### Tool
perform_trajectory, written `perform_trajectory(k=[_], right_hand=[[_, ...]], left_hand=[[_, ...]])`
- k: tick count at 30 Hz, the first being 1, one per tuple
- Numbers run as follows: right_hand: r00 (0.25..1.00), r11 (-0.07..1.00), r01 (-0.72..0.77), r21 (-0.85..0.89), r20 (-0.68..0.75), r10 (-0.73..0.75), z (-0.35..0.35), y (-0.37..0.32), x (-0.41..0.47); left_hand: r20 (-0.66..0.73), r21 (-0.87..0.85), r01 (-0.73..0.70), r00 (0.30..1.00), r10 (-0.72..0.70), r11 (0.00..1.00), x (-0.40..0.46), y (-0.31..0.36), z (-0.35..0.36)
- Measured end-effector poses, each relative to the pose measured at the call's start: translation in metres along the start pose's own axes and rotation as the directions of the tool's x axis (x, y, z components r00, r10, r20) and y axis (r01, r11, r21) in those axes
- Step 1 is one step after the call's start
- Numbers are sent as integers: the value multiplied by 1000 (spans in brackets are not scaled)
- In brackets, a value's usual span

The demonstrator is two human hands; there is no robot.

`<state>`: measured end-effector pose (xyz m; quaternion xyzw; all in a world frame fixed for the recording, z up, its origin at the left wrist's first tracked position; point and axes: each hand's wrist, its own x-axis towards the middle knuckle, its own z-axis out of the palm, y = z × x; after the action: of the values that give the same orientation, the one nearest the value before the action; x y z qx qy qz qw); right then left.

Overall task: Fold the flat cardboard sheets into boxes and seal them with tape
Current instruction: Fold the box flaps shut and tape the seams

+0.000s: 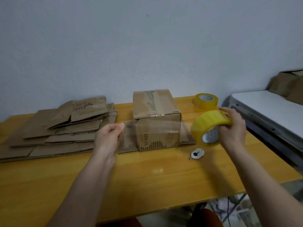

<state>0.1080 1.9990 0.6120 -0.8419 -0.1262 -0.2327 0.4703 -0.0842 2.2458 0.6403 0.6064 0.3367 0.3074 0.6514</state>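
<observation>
A folded cardboard box (155, 110) stands at the middle of the wooden table (147, 174), its side flaps spread flat on the tabletop. My right hand (232, 126) grips a yellow tape roll (208, 128) in the air to the right of the box. My left hand (109, 135) pinches the free end of a clear tape strip (154, 128), which stretches from the roll across the front of the box. A stack of flat cardboard sheets (54, 128) lies at the left.
A second yellow tape roll (206, 100) sits at the back right of the table. A small white cutter (196, 154) lies in front of the box. A white table (270, 115) with brown cardboard stands at the right, beyond a gap.
</observation>
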Motion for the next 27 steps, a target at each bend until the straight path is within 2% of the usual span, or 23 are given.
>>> perform_trajectory(k=[2, 5, 12, 17, 23, 27], right_hand=[[1000, 999, -15, 38, -4, 15, 4, -4, 7], [1000, 1000, 4, -1, -12, -4, 10, -10, 20], [998, 997, 60, -56, 5, -60, 24, -23, 46], [994, 986, 99, -136, 68, -90, 41, -17, 54], [976, 985, 40, -165, 218, -3, 64, 0, 40], [975, 981, 33, -189, 224, 10, 67, 1, 37]], left_hand=[[9, -45, 29, 1000, -29, 999, 7, 1, 4], [-14, -128, 65, 998, -67, 990, 21, 3, 10], [-90, -85, 67, 993, -74, 994, 43, 4, 20], [-88, -55, 169, 981, -173, 984, 46, -12, 19], [29, -145, 330, 944, -330, 933, 45, -31, 34], [136, -258, 449, 894, -428, 856, 50, -35, 43]])
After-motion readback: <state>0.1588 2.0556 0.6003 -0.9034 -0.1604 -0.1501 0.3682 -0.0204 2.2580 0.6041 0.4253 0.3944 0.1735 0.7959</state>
